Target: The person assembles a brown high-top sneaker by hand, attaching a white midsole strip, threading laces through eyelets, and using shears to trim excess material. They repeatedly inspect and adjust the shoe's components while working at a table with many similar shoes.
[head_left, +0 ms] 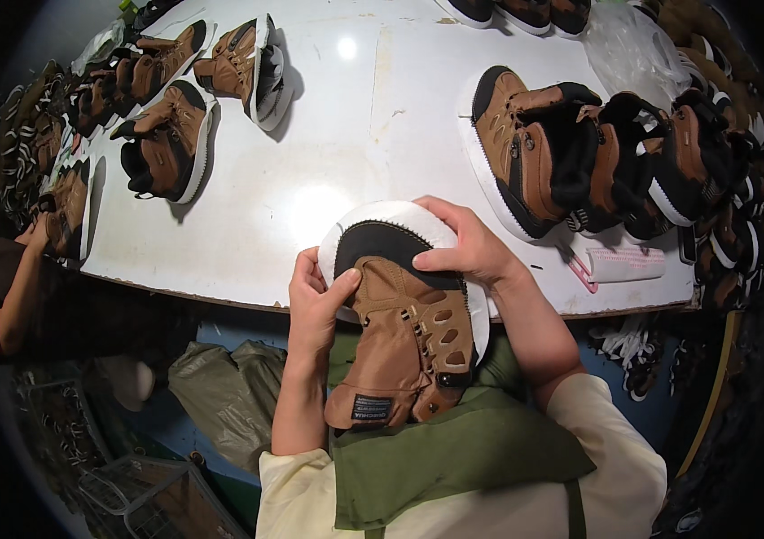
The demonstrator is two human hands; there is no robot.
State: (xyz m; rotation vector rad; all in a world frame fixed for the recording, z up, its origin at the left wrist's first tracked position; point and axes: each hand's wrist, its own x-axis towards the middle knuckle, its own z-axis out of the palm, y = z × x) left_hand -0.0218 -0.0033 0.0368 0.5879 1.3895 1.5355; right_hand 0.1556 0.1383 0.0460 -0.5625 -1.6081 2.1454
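Between my hands, over my lap at the table's front edge, is a brown and black shoe upper (pixel 391 323) with its toe pointing away from me. A white rim with zigzag stitching runs round its black toe cap. My left hand (pixel 317 301) grips the toe's left side, thumb pressed on the brown part near the cap. My right hand (pixel 465 247) holds the right side, thumb on the black cap and fingers behind the white rim. The tongue with a dark label hangs toward me over a green apron (pixel 454 458).
A row of similar shoe uppers (pixel 535 153) stands at right on the white table (pixel 310 171). More uppers (pixel 166 148) sit at left, beside a co-worker's arm (pixel 27 278). At right lie a white roll (pixel 624 263) and a clear plastic bag (pixel 633 49). A wire basket (pixel 149 499) is below left.
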